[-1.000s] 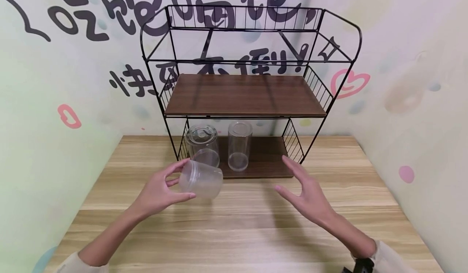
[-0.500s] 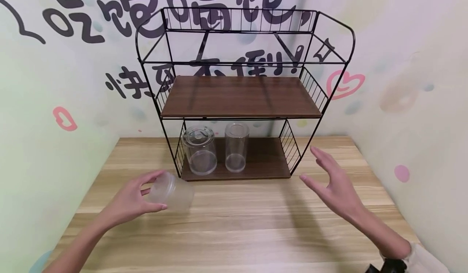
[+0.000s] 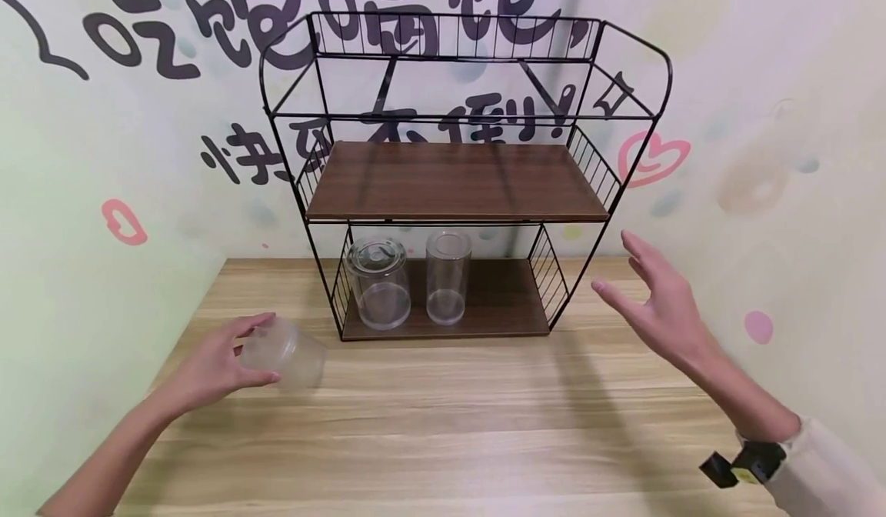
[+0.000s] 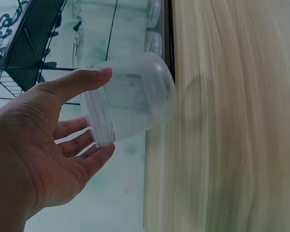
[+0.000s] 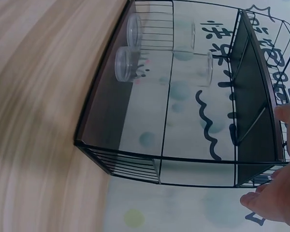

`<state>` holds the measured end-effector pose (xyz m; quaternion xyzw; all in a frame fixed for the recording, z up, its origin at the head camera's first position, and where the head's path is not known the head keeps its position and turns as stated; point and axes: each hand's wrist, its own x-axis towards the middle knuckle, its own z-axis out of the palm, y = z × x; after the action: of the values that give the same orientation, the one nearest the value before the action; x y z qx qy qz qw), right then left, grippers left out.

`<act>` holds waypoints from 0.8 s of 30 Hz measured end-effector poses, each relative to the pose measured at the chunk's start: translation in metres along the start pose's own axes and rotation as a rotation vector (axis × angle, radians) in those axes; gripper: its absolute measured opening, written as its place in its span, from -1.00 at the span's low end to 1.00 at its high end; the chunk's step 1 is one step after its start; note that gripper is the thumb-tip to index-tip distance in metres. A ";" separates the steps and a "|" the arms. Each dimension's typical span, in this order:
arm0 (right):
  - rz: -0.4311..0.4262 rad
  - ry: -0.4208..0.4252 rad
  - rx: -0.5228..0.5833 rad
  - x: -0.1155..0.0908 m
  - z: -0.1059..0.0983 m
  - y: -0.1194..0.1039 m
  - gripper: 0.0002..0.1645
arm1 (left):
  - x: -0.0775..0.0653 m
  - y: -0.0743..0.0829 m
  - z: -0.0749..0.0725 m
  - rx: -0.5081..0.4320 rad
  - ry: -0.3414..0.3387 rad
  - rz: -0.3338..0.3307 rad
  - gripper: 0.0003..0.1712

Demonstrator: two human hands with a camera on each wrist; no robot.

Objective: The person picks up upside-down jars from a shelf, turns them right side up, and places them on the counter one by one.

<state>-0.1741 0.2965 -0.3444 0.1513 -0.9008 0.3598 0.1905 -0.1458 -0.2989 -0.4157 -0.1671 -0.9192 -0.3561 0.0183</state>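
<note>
My left hand (image 3: 214,367) grips a frosted clear plastic jar (image 3: 294,355) by its ridged lid end, thumb on one side and fingers on the other. The jar (image 4: 140,99) is tilted, its base pointing right in the head view, left of the rack. My right hand (image 3: 664,309) is held in the air right of the rack, fingers apart, holding nothing. On the bottom shelf (image 3: 508,298) stand a wide clear jar (image 3: 381,290) at the left and a taller, narrower clear jar (image 3: 448,282) beside it.
A black wire rack (image 3: 308,217) with a brown middle shelf (image 3: 457,182) stands at the back of the wooden table (image 3: 429,425), against a wall (image 3: 138,286) with black lettering. Its top tier is an open frame. Side walls close in left and right.
My left hand has carried the frosted jar leftward, away from the rack's front. My right hand has moved right and up, away from the rack. The jars on the shelf stayed put.
</note>
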 end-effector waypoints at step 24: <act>0.054 0.013 0.126 0.071 -0.006 -0.017 0.20 | 0.017 -0.034 -0.024 0.211 0.004 -0.046 0.08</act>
<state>-0.2285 0.2798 -0.2980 0.1365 -0.8788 0.4218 0.1765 -0.1745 -0.3335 -0.4174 -0.1422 -0.9552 -0.2578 0.0296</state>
